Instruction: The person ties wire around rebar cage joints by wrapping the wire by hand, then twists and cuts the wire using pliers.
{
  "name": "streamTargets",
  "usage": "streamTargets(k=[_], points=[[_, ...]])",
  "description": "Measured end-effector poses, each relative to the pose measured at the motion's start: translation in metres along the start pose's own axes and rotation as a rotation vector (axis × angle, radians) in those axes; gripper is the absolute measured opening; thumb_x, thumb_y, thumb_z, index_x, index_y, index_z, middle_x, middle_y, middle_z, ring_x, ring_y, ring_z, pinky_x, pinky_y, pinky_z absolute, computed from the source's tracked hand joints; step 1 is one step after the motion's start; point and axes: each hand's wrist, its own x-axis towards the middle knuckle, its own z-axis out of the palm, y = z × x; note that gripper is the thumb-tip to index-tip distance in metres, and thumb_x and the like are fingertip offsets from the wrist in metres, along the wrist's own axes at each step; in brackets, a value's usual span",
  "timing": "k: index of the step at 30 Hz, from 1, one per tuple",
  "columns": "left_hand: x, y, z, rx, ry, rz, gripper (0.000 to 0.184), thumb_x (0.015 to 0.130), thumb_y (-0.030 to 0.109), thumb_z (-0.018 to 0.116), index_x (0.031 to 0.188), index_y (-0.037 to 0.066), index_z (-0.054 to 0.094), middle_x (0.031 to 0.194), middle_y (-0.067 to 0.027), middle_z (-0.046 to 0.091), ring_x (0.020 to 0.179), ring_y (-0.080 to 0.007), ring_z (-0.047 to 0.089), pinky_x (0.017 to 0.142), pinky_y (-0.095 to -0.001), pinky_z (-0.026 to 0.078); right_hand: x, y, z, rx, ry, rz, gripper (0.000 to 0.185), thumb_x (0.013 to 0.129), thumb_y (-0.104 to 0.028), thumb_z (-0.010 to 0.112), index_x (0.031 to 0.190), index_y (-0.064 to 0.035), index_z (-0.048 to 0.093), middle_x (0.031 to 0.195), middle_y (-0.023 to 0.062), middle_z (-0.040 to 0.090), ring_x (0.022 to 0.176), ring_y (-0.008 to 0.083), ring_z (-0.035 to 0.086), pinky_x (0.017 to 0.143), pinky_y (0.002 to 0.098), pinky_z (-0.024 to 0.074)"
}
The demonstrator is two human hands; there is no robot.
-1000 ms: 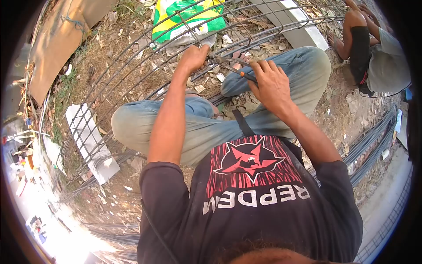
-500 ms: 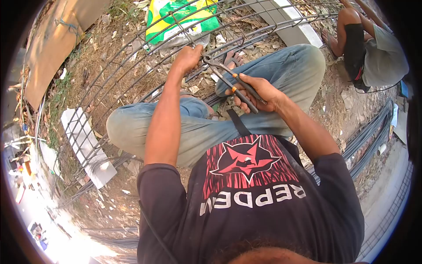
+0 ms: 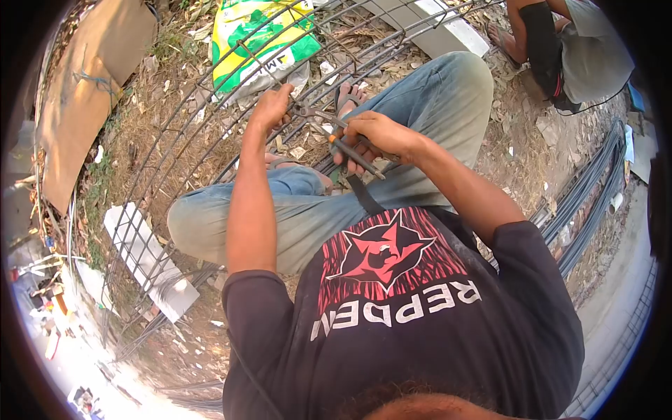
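Note:
A cage of steel reinforcing bars (image 3: 168, 124) lies across the ground in front of my crossed legs. My left hand (image 3: 270, 108) is closed at a near bar of the cage; what its fingertips hold is hidden. My right hand (image 3: 378, 136) grips a pair of pincers (image 3: 355, 157) with dark handles and orange bands. The pincer jaws are at the bars, just right of my left fingers. Whether they bite on anything is too small to tell.
A green, yellow and white sack (image 3: 262, 42) lies behind the bars. White boards (image 3: 150, 259) lie under the cage. Brown sheet material (image 3: 91, 105) is at left, a bundle of rods (image 3: 591, 196) at right. Another person (image 3: 581, 56) sits at upper right.
My right hand has moved in toward the left and turned over the pincers, covering more of their handles. My left hand stays at the same bar. The view has shifted slightly.

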Motion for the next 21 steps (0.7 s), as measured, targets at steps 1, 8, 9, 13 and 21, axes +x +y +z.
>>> streamTargets(k=[1,8,9,13,21], points=[[0.007,-0.004,-0.001,0.042,0.011,0.014,0.069,0.099,0.059,0.05,0.067,-0.001,0.063,0.063,-0.0134,0.062,0.049,-0.0199,0.053,0.046,-0.0407,0.039,0.01,0.008,-0.004,0.194,-0.214,-0.008,0.035,0.101,-0.01,0.053,0.135,-0.0027,0.055,0.11,0.0206,0.073,0.088,0.0262,0.075,0.074,0.0379,0.0633],[0.0,-0.014,-0.046,0.218,0.21,0.104,0.086,0.092,0.079,0.049,0.098,-0.002,0.08,0.087,-0.0224,0.075,0.087,-0.0325,0.074,0.082,-0.0435,0.055,-0.009,0.046,0.029,0.364,-0.262,-0.148,0.068,0.096,0.0,0.055,0.16,-0.0111,0.033,0.139,0.0216,0.059,0.117,0.0333,0.068,0.091,0.0453,0.0622],[-0.005,-0.012,-0.05,0.269,0.222,0.124,0.085,0.092,0.079,0.051,0.1,-0.001,0.08,0.089,-0.0228,0.076,0.089,-0.0326,0.074,0.083,-0.0443,0.055,-0.015,0.043,0.024,0.338,-0.266,-0.173,0.072,0.097,0.0,0.056,0.163,-0.0125,0.029,0.141,0.0225,0.058,0.114,0.0341,0.07,0.091,0.046,0.0623],[-0.037,0.015,-0.034,0.396,0.055,0.221,0.082,0.082,0.078,0.066,0.1,-0.001,0.079,0.097,-0.0248,0.075,0.091,-0.0362,0.073,0.084,-0.0457,0.055,-0.032,0.014,-0.001,0.435,-0.265,-0.282,0.069,0.097,-0.002,0.057,0.161,-0.0118,0.032,0.127,0.0189,0.066,0.097,0.0279,0.073,0.081,0.0394,0.0626],[-0.027,0.011,-0.012,0.664,0.033,0.297,0.06,0.085,0.054,0.075,0.093,-0.006,0.076,0.09,-0.0259,0.074,0.081,-0.0417,0.07,0.075,-0.0489,0.053,-0.029,-0.081,-0.041,-0.474,0.369,-0.423,0.055,0.097,-0.003,0.06,0.151,-0.0035,0.049,0.11,0.0116,0.071,0.077,0.0128,0.067,0.064,0.0274,0.0573]])
